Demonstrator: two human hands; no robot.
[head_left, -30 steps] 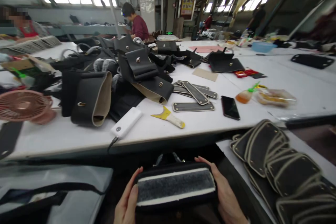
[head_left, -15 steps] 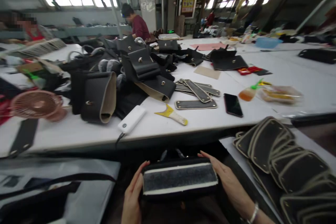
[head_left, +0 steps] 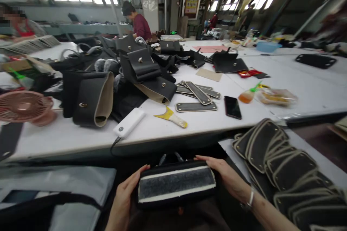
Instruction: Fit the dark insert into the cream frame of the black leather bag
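A black bag (head_left: 176, 181) is gripped between my two hands at the bottom of the view, its base turned up. The base shows a dark grey panel with a white strip along each long edge. Around its left end my left hand (head_left: 126, 191) is closed, fingertips at the top corner. My right hand (head_left: 226, 173) wraps the right end, fingers along the upper edge; a bracelet (head_left: 251, 197) circles that wrist. A small handle loop rises behind the bag. The undersides of both hands' grips are hidden.
On the white table (head_left: 151, 133) ahead lie a yellow scraper (head_left: 170, 116), a white power bank (head_left: 129, 122), a phone (head_left: 232, 107) and black bags (head_left: 92, 97). Stitched dark panels (head_left: 287, 166) are piled at right; grey plastic (head_left: 81, 202) lies at left. Another person (head_left: 141, 25) sits far back.
The view has swung slightly to the right, so the table's things sit further left. Both hands still hold the bag, which is tilted a little more.
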